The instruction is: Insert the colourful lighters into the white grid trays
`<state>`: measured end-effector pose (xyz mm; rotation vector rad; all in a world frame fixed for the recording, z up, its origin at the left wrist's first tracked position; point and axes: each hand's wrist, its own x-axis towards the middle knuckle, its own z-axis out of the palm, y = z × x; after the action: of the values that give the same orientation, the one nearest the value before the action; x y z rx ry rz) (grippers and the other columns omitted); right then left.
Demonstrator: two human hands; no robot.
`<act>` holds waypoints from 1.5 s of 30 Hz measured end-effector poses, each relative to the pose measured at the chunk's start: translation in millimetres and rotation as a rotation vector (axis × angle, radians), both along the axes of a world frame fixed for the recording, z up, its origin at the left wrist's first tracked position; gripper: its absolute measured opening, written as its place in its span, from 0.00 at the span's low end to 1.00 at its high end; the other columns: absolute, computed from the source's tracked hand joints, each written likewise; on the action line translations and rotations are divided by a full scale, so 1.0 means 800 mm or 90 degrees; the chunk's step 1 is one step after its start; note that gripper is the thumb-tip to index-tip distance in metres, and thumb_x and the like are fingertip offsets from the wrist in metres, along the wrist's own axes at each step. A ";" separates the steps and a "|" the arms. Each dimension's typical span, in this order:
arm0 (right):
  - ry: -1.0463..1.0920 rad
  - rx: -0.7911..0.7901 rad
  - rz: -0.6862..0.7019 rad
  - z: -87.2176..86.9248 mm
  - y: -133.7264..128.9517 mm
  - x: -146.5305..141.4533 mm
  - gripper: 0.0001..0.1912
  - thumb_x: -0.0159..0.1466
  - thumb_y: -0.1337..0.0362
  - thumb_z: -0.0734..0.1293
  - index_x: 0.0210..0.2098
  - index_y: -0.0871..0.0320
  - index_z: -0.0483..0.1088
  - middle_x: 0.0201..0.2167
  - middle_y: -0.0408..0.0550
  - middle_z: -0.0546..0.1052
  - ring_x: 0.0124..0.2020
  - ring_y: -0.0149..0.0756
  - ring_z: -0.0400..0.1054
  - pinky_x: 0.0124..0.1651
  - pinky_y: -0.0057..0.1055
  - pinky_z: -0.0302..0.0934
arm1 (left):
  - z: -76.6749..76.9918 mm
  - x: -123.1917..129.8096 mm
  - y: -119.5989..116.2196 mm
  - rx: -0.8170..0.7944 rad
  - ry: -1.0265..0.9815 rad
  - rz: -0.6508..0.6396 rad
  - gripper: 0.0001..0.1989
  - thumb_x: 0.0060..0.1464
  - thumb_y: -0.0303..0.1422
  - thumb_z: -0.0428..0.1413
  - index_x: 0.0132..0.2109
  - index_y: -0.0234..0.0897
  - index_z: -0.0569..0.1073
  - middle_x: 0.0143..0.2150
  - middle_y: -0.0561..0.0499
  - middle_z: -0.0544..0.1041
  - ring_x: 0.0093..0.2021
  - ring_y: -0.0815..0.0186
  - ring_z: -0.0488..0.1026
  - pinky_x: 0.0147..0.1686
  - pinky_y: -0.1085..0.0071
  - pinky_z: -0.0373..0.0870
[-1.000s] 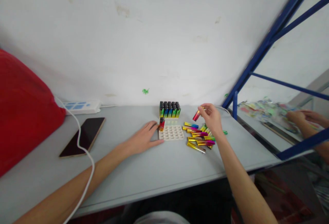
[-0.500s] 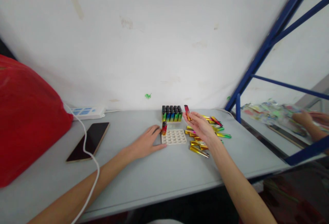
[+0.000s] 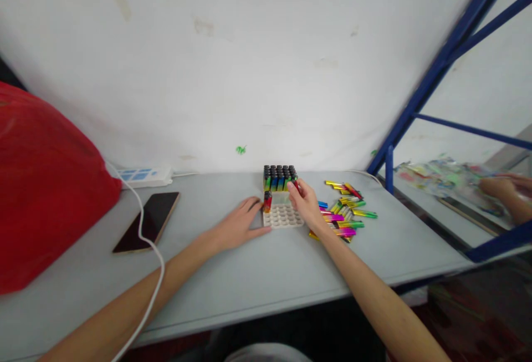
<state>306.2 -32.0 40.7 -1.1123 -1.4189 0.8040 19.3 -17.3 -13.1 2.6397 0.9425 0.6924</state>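
A white tray (image 3: 284, 217) with rows of round holes lies on the table in front of me. At its back left corner stand red lighters (image 3: 268, 202), upright. My left hand (image 3: 236, 224) rests at the tray's left side, with its thumb stretched along the front edge and its fingers near those lighters. Above the tray's right part, my right hand (image 3: 306, 205) is closed on a red lighter (image 3: 296, 185), partly hidden by the fingers. Behind the tray a block of black-topped lighters (image 3: 279, 178) stands upright. Loose shiny lighters (image 3: 347, 216) lie heaped to the right.
On the left are a phone (image 3: 146, 222), a white cable (image 3: 160, 262), a power strip (image 3: 145, 177) and a large red bag (image 3: 50, 190). A blue metal frame (image 3: 415, 101) rises at the right. Beyond it, another person's hands (image 3: 496, 190) are near plastic packets (image 3: 440, 176).
My right hand has moved left with the red lighter, from above the loose pile to above the tray. My left hand stays at the tray. The view has shifted slightly.
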 end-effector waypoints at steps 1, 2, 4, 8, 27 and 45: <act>-0.015 0.016 -0.020 0.000 -0.002 -0.001 0.42 0.73 0.14 0.72 0.35 0.44 0.63 0.24 0.36 0.63 0.29 0.40 0.61 0.30 0.34 0.59 | 0.002 0.000 -0.001 -0.002 -0.001 -0.003 0.39 0.86 0.66 0.62 0.83 0.42 0.77 0.85 0.33 0.80 0.85 0.39 0.78 0.89 0.42 0.74; -0.024 0.025 -0.037 -0.001 -0.003 -0.002 0.42 0.73 0.15 0.73 0.34 0.44 0.63 0.25 0.37 0.63 0.31 0.41 0.62 0.32 0.34 0.60 | 0.004 -0.001 -0.001 -0.003 -0.002 -0.006 0.39 0.86 0.66 0.62 0.83 0.43 0.77 0.85 0.34 0.80 0.85 0.39 0.78 0.89 0.42 0.74; -0.039 0.027 -0.060 -0.001 -0.005 -0.003 0.41 0.73 0.17 0.73 0.32 0.45 0.64 0.26 0.38 0.65 0.33 0.41 0.62 0.35 0.35 0.61 | 0.006 -0.001 -0.002 -0.006 -0.005 -0.008 0.39 0.86 0.66 0.62 0.84 0.43 0.77 0.85 0.33 0.79 0.85 0.39 0.78 0.89 0.42 0.74; -0.054 -0.004 -0.096 -0.003 -0.008 -0.004 0.38 0.74 0.22 0.69 0.26 0.46 0.63 0.24 0.39 0.64 0.32 0.40 0.59 0.36 0.37 0.56 | 0.006 -0.002 -0.002 -0.008 -0.009 -0.012 0.40 0.85 0.66 0.63 0.84 0.43 0.77 0.84 0.33 0.81 0.84 0.38 0.79 0.88 0.41 0.75; -0.238 0.101 -0.014 -0.004 -0.022 0.007 0.29 0.88 0.32 0.62 0.41 0.45 0.70 0.41 0.53 0.84 0.44 0.51 0.80 0.50 0.43 0.78 | 0.001 0.001 -0.001 0.003 -0.024 -0.009 0.41 0.85 0.66 0.64 0.86 0.46 0.75 0.82 0.35 0.81 0.82 0.39 0.80 0.87 0.41 0.76; -0.519 0.126 0.124 -0.011 -0.024 0.004 0.18 0.92 0.50 0.73 0.46 0.50 0.80 0.44 0.52 0.89 0.46 0.49 0.84 0.53 0.39 0.74 | -0.003 0.000 0.000 -0.009 -0.022 -0.006 0.39 0.85 0.65 0.64 0.84 0.45 0.76 0.82 0.34 0.80 0.83 0.37 0.78 0.87 0.40 0.76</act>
<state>309.4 -51.0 32.2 -1.2139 -2.2552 0.3160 19.4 -16.9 -15.7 2.6091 0.9218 0.7243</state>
